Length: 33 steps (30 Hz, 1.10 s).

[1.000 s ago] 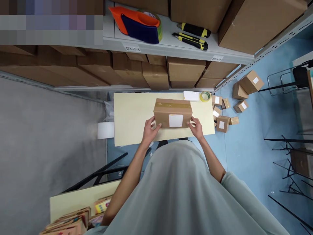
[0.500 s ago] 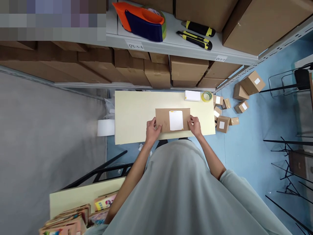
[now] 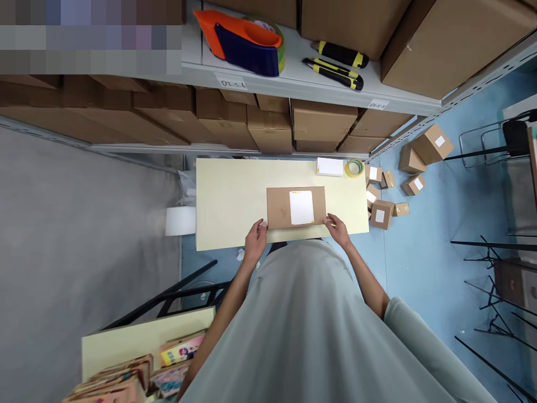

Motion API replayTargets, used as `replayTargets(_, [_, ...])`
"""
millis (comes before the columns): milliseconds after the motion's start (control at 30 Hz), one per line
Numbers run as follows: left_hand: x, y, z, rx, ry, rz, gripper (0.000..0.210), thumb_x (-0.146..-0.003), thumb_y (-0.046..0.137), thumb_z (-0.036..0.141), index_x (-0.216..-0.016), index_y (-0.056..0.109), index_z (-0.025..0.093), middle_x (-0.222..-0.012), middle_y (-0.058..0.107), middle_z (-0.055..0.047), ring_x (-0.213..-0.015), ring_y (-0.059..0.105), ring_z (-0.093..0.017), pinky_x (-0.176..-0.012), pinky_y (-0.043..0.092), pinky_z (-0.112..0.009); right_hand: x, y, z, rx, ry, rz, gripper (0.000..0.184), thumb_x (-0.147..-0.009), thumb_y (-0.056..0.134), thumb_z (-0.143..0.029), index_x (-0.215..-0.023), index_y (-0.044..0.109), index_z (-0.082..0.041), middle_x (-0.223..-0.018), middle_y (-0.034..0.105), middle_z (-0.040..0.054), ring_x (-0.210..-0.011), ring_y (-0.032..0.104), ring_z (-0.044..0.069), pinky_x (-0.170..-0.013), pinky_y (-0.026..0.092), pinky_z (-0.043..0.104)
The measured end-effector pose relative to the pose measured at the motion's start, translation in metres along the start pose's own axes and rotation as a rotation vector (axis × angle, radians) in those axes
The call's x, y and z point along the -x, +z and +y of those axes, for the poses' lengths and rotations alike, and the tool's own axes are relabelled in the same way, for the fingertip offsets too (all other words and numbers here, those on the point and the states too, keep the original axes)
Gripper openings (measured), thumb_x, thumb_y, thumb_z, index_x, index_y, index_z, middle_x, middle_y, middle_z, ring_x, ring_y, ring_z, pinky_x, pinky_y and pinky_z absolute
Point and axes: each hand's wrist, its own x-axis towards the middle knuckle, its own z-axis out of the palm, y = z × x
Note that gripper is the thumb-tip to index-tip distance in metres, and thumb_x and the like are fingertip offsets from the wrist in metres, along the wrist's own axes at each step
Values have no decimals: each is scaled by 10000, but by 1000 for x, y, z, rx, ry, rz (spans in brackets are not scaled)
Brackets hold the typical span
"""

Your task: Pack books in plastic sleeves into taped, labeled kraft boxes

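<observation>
A brown cardboard box (image 3: 277,208) with a white label on its upper face lies flat on the pale yellow table (image 3: 226,196). My left hand (image 3: 255,239) sits at the box's near-left corner, fingertips touching or just off it. At the near-right corner is my right hand (image 3: 339,230), fingers curled against the edge. Neither hand lifts the box.
A white label pad (image 3: 330,166) and a roll of yellow tape (image 3: 354,167) lie at the table's far right. The shelf above carries a tape dispenser (image 3: 243,36) and two utility knives (image 3: 338,66). Small labelled boxes (image 3: 382,214) litter the blue floor at right. Books (image 3: 126,380) lie lower left.
The box was tipped over so its labelled face turned upward and it now lies flat. Both hands have slid from its sides back to its near corners.
</observation>
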Motion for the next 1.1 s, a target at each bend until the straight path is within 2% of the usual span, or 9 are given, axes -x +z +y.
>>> replayTargets(133, [5,0,-4,15,14,-3,617,-1043,448,676,-1326,711,196,-1330,780,-157,-1205,757,-289,-1130,579,-478,5,4,-2,-12,-26,-57,528,-962,721,-543,-1389,714,-231,-1466,741,140,-1290,749,302,-1059,658,481])
replayTargets(333, [5,-2,4,36,7,1,631,-1034,414,679,-1253,732,180,-999,814,-100,-972,799,-264,-1030,624,-444,4,2,-6,19,-26,-56,490,-942,763,-512,-1348,746,-239,-1435,760,135,-1249,773,296,-1036,671,466])
replayTargets(533, [4,-5,15,-22,29,21,604,-1014,417,690,-1187,749,216,-885,788,-67,-939,780,-273,-996,597,-437,5,1,-8,3,-51,-54,484,-922,788,-507,-1312,747,-224,-1407,770,153,-1229,784,316,-1011,680,512])
replayTargets(700, [5,-1,22,-51,51,28,591,-996,417,775,-846,668,262,-854,750,-98,-937,729,-293,-955,588,-435,7,5,-10,21,-57,-48,537,-911,795,-525,-1350,725,-224,-1421,744,156,-1291,741,309,-1056,658,523])
replayTargets(767, [9,0,26,-58,52,20,604,-1004,399,794,-791,622,275,-865,741,-101,-956,714,-299,-967,582,-442,9,7,-11,31,-72,-36,565,-900,796,-558,-1347,730,-219,-1434,717,157,-1328,709,304,-1120,624,529])
replayTargets(933, [20,-12,50,37,146,37,608,-1065,372,738,-959,712,245,-1034,740,-99,-1076,714,-278,-1040,575,-425,17,3,-28,-30,-182,23,610,-902,777,-613,-1369,737,-223,-1414,672,141,-1348,675,300,-1208,568,512])
replayTargets(1033, [19,-21,69,91,252,62,575,-1090,408,665,-1079,771,220,-1087,716,-99,-1125,704,-266,-1060,578,-420,17,-4,-49,-32,-250,125,607,-950,732,-617,-1412,728,-223,-1302,679,126,-1281,691,293,-1154,608,487])
replayTargets(1100, [13,-24,79,84,276,78,517,-1061,512,632,-1113,793,201,-1074,702,-98,-1096,706,-267,-1039,594,-428,13,-8,-63,5,-257,179,605,-974,703,-623,-1417,732,-213,-1228,676,116,-1207,703,287,-1096,637,475])
